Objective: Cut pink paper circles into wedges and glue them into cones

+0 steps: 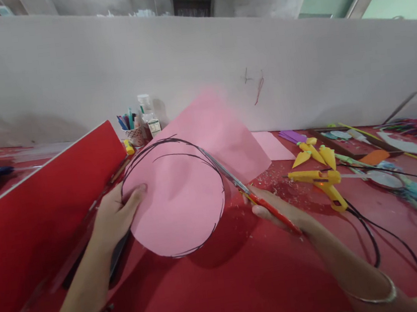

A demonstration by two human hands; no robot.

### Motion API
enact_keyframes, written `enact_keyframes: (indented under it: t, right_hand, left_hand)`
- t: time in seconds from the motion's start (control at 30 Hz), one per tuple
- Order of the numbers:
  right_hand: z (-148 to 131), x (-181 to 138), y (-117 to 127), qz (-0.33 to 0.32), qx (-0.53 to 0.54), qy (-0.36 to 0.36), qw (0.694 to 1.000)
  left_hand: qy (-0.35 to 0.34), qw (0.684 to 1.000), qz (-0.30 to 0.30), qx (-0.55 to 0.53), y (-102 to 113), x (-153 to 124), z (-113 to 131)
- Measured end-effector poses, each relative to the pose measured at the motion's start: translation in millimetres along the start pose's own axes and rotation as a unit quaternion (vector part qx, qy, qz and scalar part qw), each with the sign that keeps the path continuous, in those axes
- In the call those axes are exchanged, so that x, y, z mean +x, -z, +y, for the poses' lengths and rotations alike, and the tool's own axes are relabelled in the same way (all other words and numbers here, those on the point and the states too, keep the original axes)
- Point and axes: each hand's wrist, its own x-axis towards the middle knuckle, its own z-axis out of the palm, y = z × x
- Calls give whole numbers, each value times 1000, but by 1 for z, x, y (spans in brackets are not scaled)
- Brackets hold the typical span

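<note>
A sheet of pink paper (178, 200) carries a black hand-drawn circle, and its lower and right edges are cut along that line. My left hand (118, 212) pinches the sheet at its left edge, thumb on top. From my right hand (272, 209), closed on the red handles, a pair of scissors (230, 176) points up and left. The blades lie at the circle's upper right edge, where the uncut part of the sheet stands up behind. Whether the blades are apart is hard to tell.
A yellow glue gun (320, 180) with a black cord lies right of my right hand. Beyond it are yellow folded pieces (310, 153). A red board (53, 220) leans at left. A pen cup (135, 134) and bottle (147, 118) stand by the white partition (180, 53).
</note>
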Motion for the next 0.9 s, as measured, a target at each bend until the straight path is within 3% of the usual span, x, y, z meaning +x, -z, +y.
enact_keyframes:
  t: [0.6, 0.9]
  right_hand:
    - [4, 1, -3, -9, 58, -81, 995]
    - [15, -1, -11, 47, 82, -70, 993]
  left_hand:
    - [12, 1000, -21, 10, 2, -2, 3]
    - [49, 995, -52, -69, 0, -2, 1]
